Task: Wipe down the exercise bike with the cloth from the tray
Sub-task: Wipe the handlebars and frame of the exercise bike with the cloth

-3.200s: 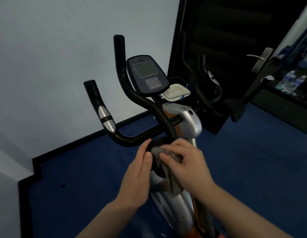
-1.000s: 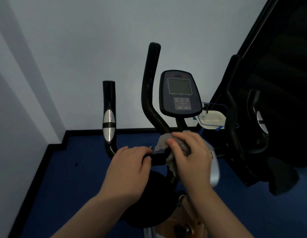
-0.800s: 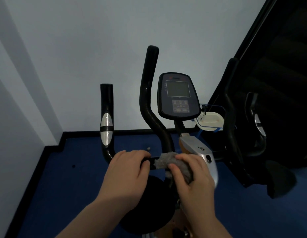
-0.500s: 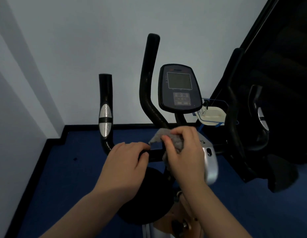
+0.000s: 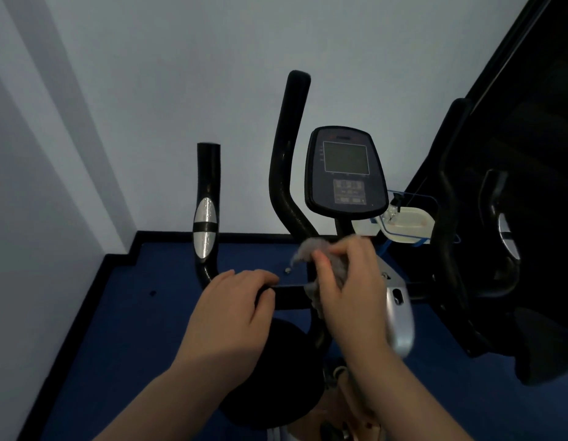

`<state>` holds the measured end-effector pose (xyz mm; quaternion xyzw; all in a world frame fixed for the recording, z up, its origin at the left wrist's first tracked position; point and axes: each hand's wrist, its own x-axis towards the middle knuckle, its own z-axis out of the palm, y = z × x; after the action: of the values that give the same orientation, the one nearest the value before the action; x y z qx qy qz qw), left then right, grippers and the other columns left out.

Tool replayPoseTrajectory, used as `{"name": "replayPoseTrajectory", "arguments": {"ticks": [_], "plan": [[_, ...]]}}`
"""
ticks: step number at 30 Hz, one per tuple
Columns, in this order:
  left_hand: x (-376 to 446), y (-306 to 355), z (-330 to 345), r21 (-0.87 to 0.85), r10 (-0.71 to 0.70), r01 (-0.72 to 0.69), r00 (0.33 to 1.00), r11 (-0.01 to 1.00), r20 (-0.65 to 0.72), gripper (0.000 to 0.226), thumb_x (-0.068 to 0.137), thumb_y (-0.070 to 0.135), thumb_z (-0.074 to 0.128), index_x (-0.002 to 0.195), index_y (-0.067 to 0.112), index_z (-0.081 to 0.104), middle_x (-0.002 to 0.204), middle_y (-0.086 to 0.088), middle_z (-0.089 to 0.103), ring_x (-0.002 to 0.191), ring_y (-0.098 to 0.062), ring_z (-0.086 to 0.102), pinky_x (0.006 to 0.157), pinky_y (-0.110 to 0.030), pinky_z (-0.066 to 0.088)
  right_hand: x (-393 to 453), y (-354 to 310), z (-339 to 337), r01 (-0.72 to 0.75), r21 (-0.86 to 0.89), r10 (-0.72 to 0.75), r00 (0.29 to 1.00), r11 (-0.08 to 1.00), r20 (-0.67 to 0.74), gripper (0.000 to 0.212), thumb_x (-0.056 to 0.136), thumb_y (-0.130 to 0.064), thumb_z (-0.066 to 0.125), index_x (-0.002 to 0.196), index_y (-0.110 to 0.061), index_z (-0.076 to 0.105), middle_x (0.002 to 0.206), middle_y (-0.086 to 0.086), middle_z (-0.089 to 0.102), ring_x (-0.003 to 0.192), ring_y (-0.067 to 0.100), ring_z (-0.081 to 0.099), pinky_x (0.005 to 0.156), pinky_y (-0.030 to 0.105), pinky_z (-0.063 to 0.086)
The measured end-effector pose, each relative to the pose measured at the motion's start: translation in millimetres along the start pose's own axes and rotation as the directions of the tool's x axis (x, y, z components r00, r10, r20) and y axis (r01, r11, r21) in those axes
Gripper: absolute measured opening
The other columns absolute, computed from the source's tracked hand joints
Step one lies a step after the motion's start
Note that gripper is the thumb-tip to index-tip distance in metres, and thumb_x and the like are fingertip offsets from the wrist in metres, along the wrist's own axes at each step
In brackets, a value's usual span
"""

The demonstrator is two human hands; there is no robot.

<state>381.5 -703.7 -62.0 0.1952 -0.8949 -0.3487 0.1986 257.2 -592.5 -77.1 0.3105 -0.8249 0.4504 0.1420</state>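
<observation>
The right hand (image 5: 346,281) is clenched on the cloth (image 5: 311,249), pressed where the upright handlebar (image 5: 285,173) meets the crossbar (image 5: 292,292) of the bike (image 5: 398,313). The left hand (image 5: 235,310) grasps that crossbar, just beside the cloth. The crossbar runs left to right; the upright rises straight above the cloth, so the right grip is nearer. The tray (image 5: 406,222), probably empty, sits behind the console (image 5: 346,173).
</observation>
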Motion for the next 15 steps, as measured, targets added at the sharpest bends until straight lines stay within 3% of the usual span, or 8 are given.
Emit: {"name": "replayPoseTrajectory", "arguments": {"ticks": [3, 10, 15], "plan": [[0, -1, 0, -0.026, 0.013, -0.014, 1.0, 1.0, -0.01, 0.022, 0.094, 0.024, 0.049, 0.108, 0.034, 0.062, 0.09, 0.029, 0.055, 0.103, 0.008, 0.045, 0.101, -0.027, 0.034, -17, 6, -5, 0.08, -0.043, -0.081, 0.996, 0.996, -0.023, 0.016, 0.088, -0.027, 0.061, 0.082, -0.024, 0.047, 0.085, -0.011, 0.044, 0.073, 0.002, 0.048, 0.06, 0.018, 0.039], [3, -5, 1, -0.119, 0.014, -0.017, 1.0, 0.993, -0.024, 0.023, 0.091, 0.032, 0.049, 0.11, 0.039, 0.061, 0.101, 0.028, 0.06, 0.104, 0.005, 0.051, 0.093, -0.027, 0.043, 66, -22, 26, 0.121, -0.074, -0.121, 0.993, 0.99, 0.016, 0.018, 0.092, -0.026, 0.059, 0.084, -0.013, 0.049, 0.087, -0.003, 0.049, 0.072, 0.008, 0.044, 0.059, 0.02, 0.032], [33, -10, -29, -0.103, 0.13, -0.148, 0.979, 0.984, -0.159, 0.024, 0.088, 0.031, 0.049, 0.106, 0.036, 0.063, 0.102, 0.029, 0.06, 0.102, 0.008, 0.051, 0.084, -0.01, 0.038, 36, -9, 12, 0.176, -0.093, -0.169, 0.982, 0.98, 0.079, 0.019, 0.088, -0.024, 0.064, 0.083, -0.022, 0.045, 0.085, -0.011, 0.043, 0.073, 0.004, 0.044, 0.061, 0.018, 0.036]]}}
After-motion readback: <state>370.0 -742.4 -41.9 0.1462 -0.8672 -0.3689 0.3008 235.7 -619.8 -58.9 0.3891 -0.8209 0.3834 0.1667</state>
